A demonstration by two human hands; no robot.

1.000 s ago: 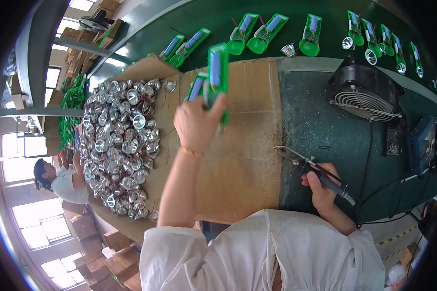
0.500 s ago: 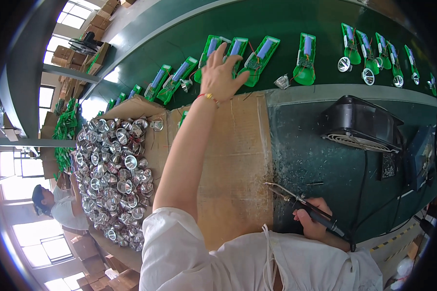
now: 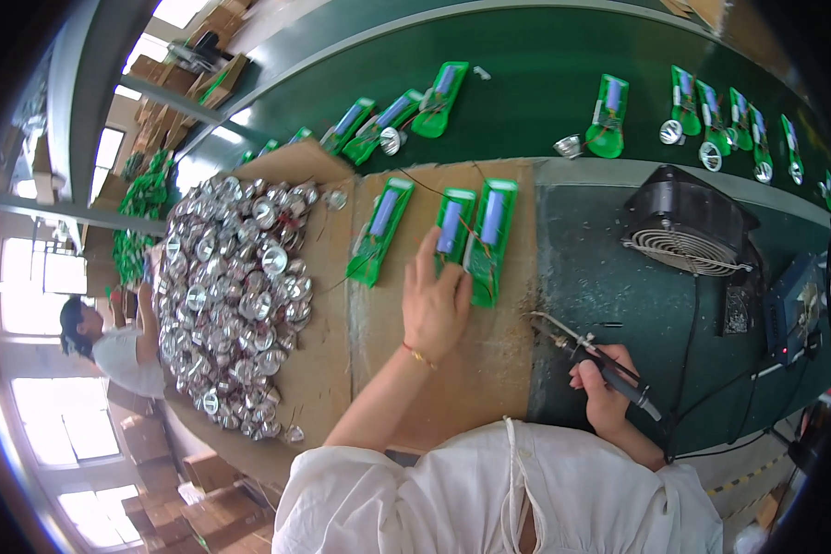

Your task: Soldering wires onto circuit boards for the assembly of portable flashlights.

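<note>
Three green plastic housings lie on the cardboard in front of me, each with a blue cylindrical battery and thin wires: a left one (image 3: 379, 231), a middle one (image 3: 451, 222) and a right one (image 3: 492, 235). My left hand (image 3: 437, 309) is over the lower end of the middle housing, its fingers apart and touching or almost touching it. Its fingertips partly hide that end. My right hand (image 3: 605, 383) is wrapped round the dark handle of a soldering iron (image 3: 623, 388). The iron's metal tip points up and left, over the cardboard's right edge.
A heap of silver reflector cups (image 3: 235, 305) lies to the left. More green housings (image 3: 609, 115), several with reflectors attached, line the green surface beyond. A black fan (image 3: 688, 222) and a blue box (image 3: 794, 300) stand right. A person (image 3: 120, 346) sits far left.
My left hand has come back from the far row towards me. Three housings now lie on the cardboard, and the far row has a gap. My right hand still holds the iron.
</note>
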